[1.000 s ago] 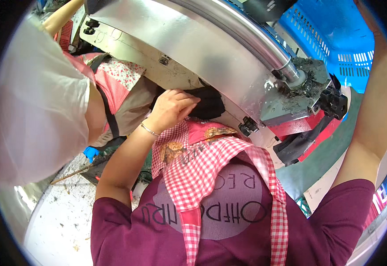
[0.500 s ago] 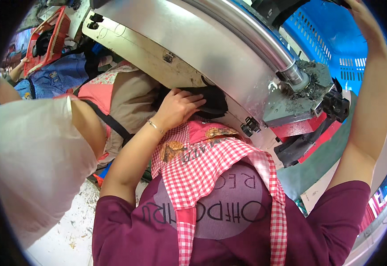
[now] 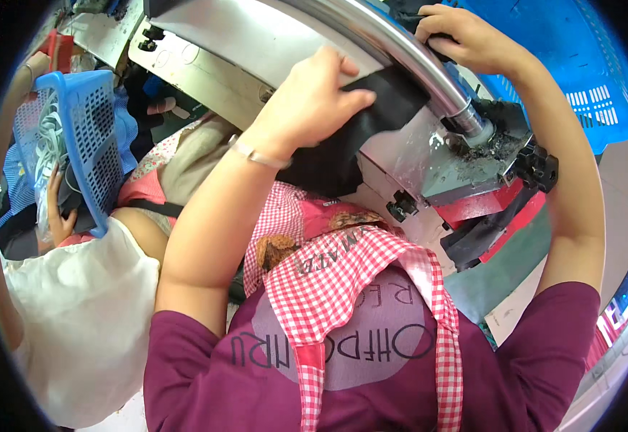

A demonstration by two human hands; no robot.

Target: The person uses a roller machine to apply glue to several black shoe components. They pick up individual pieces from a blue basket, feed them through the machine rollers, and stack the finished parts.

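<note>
A limp black sheet [image 3: 382,111] of fabric or similar material lies over the sloping metal plate [image 3: 256,36] of a machine and hangs down its front edge. Its upper end reaches to a shiny metal roller [image 3: 407,54]. My left hand [image 3: 310,101] is over the sheet, thumb and bent fingers apart, with nothing visible between them. Beyond the roller, my right hand [image 3: 461,36] has its fingers curled around black material. Whether that is part of the same sheet is hidden by the roller.
A big blue basket [image 3: 588,72] stands at the far right, beside the roller. Black scraps cover the bracket [image 3: 498,129] at the roller's end. Close on my left is another person in a white top [image 3: 76,317], with a blue basket [image 3: 87,122] of white strips.
My left hand has risen from the machine's front edge onto the plate, and the black sheet now lies higher. My right hand came down-left from the basket. The neighbour's blue basket came into view.
</note>
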